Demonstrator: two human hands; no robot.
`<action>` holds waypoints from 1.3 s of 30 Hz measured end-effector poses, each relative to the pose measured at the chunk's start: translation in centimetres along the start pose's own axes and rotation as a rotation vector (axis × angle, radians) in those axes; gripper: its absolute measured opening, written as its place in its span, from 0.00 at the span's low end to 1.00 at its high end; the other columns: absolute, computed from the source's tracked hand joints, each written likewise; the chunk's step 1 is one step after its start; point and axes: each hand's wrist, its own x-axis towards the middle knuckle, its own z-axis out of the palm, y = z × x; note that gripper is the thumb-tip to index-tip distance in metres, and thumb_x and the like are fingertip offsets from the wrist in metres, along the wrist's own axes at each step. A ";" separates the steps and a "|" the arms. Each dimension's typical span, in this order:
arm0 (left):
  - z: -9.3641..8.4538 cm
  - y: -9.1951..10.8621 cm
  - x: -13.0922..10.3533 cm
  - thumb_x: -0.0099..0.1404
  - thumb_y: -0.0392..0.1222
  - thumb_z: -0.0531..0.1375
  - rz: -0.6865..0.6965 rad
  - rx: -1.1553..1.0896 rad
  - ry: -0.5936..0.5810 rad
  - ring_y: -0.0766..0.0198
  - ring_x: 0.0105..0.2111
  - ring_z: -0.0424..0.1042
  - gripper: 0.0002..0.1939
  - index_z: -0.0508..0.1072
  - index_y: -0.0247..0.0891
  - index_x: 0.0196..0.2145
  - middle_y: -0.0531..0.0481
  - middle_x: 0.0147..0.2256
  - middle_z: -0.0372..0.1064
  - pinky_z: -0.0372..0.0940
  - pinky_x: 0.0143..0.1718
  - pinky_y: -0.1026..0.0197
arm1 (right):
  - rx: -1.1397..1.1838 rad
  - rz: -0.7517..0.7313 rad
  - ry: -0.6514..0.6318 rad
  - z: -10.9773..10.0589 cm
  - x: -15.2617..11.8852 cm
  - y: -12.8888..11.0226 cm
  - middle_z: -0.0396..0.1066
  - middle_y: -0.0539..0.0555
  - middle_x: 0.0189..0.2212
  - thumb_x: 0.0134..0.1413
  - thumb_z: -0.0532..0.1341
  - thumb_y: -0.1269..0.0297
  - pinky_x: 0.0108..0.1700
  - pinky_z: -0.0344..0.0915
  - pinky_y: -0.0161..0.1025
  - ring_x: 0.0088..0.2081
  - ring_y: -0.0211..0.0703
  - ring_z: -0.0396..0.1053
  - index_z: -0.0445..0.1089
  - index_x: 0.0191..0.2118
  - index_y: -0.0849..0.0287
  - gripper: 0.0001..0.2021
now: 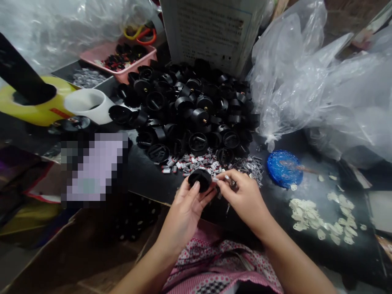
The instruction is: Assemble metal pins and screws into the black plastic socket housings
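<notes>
In my left hand is a round black plastic cup, gripped between thumb and fingers with its opening turned up towards me. My right hand pinches a small white piece between thumb and fingertips, right beside the cup's rim. A dark metal object also shows among the right fingers; its kind is unclear. Just beyond both hands lies a heap of small white-and-red parts. Thin metal pins are piled to its right. Behind them rises a large pile of similar black cups.
A blue round lid and flat cream-coloured pieces lie to the right. Clear plastic bags bulge at the back right. At left are yellow tape, a white ring and a pink basket.
</notes>
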 end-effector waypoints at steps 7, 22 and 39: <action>0.5 -1.4 -1.6 0.61 0.43 0.67 0.019 -0.006 0.023 0.60 0.44 0.77 0.12 0.76 0.48 0.43 0.53 0.44 0.76 0.72 0.50 0.55 | 0.070 0.045 0.040 0.5 -2.3 0.2 0.77 0.49 0.34 0.58 0.61 0.68 0.42 0.58 0.40 0.35 0.41 0.70 0.73 0.38 0.56 0.04; -0.1 -2.4 -2.5 0.62 0.43 0.66 -0.048 -0.004 0.072 0.58 0.49 0.74 0.12 0.76 0.45 0.44 0.51 0.46 0.76 0.67 0.57 0.51 | -0.349 -0.036 0.017 -1.0 -0.7 2.6 0.77 0.52 0.41 0.65 0.58 0.66 0.44 0.54 0.43 0.40 0.45 0.73 0.72 0.48 0.55 0.09; 0.8 -2.8 0.2 0.65 0.42 0.63 0.050 -0.062 -0.044 0.61 0.47 0.74 0.10 0.76 0.46 0.45 0.52 0.46 0.76 0.71 0.51 0.54 | -0.537 -0.111 0.086 -1.1 2.5 2.8 0.74 0.55 0.37 0.61 0.57 0.66 0.43 0.53 0.45 0.37 0.46 0.70 0.72 0.39 0.57 0.06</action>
